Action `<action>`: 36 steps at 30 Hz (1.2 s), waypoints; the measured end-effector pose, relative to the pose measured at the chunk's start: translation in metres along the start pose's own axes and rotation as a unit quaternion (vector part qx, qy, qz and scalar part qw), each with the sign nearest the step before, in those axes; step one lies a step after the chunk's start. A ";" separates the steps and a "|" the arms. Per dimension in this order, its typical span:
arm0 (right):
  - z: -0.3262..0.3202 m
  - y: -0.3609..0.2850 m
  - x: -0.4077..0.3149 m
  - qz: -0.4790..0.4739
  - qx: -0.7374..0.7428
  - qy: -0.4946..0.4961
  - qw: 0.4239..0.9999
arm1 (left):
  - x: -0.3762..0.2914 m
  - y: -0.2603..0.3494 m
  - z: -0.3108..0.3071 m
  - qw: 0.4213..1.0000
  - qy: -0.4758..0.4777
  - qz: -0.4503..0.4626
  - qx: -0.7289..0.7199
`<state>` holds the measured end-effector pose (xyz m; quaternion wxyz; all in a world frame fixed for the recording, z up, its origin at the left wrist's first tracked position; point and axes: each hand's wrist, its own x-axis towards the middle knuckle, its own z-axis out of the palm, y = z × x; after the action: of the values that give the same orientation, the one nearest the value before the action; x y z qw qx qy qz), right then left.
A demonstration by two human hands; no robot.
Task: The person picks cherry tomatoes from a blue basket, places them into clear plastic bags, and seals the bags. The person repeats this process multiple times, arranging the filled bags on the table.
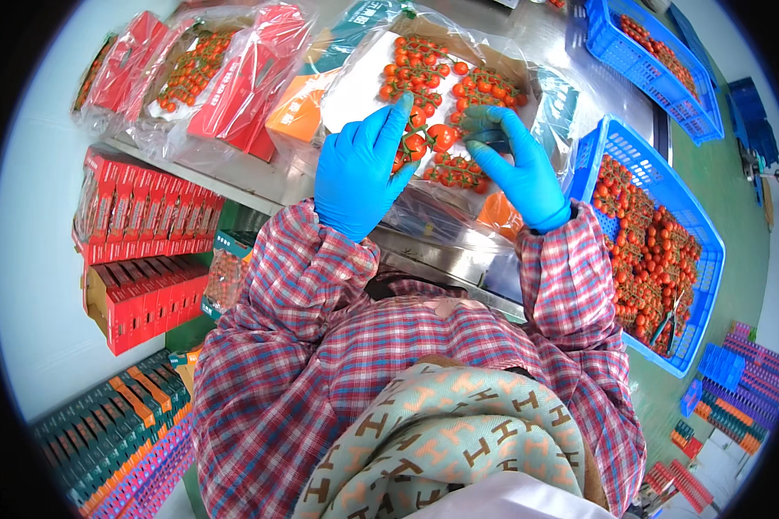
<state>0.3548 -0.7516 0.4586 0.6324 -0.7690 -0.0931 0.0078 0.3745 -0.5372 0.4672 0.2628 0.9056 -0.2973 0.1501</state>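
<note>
My left hand [363,162], in a blue glove, holds a small vine of red cherry tomatoes [417,144] between thumb and fingers. The vine is above an open cardboard box with a white liner [357,97] and a clear plastic bag around it. My right hand [516,165], gloved too, is at the right of that vine with its thumb and fingers apart; nothing is seen held in it. Further tomato vines [419,65] lie in the box beyond and between my hands.
A blue plastic crate [711,285] of tomato vines stands at the right, with snips [667,324] on the tomatoes. Another blue crate [662,97] is beyond it. Red boxes [234,97] in plastic film lie at the left, above stacked red cartons [149,214].
</note>
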 end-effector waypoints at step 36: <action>-0.174 0.010 -0.323 0.235 -0.356 0.413 0.805 | 0.066 -0.086 0.086 0.924 -0.374 0.073 0.002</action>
<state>0.0617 -0.9720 0.4493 0.2716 -0.8691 0.3639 -0.1961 0.4888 -0.5570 0.3919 0.1191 0.8722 -0.4386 -0.1807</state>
